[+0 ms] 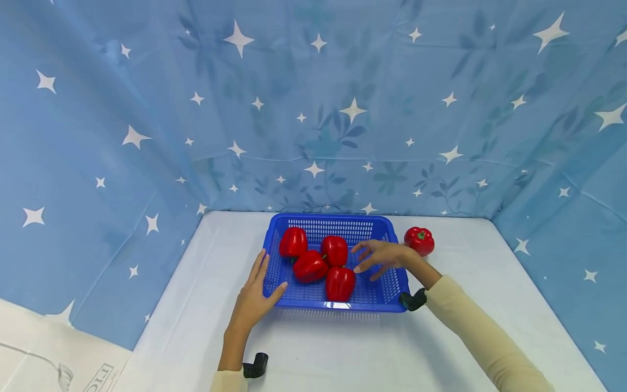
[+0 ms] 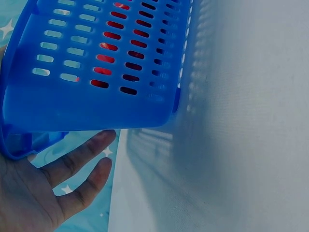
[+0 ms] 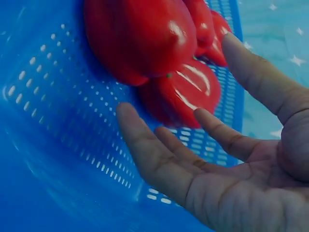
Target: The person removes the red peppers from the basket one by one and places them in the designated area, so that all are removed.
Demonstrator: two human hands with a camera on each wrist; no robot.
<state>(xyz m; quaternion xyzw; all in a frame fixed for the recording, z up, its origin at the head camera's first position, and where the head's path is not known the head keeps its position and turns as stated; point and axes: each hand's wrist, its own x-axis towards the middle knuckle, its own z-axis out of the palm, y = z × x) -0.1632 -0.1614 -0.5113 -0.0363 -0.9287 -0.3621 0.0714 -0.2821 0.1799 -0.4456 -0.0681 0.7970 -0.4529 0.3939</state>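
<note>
Star-patterned blue curtains (image 1: 313, 71) frame a white table (image 1: 318, 348), where a slotted blue plastic basket (image 1: 303, 304) corrals four red bell peppers (image 1: 309, 267); a fifth pepper (image 1: 419, 241) sits outside, beside its right rim. The left hand (image 1: 254, 296), fingers spread, flanks the near-left corner, apparently steadying it; the right hand (image 1: 384, 255) hovers empty inside, fingers parted.

Pale sheet (image 1: 29, 332), near left: tilted, boxed print (image 1: 99, 378) in grey capitals, running off the near edge of the head view.
Reading: an "I" and an "O" seem likely; first character unclear, whole word not legible.
Fine strokes (image 1: 113, 377) beside print: too small to read.
Wrist views: no readable text.
</note>
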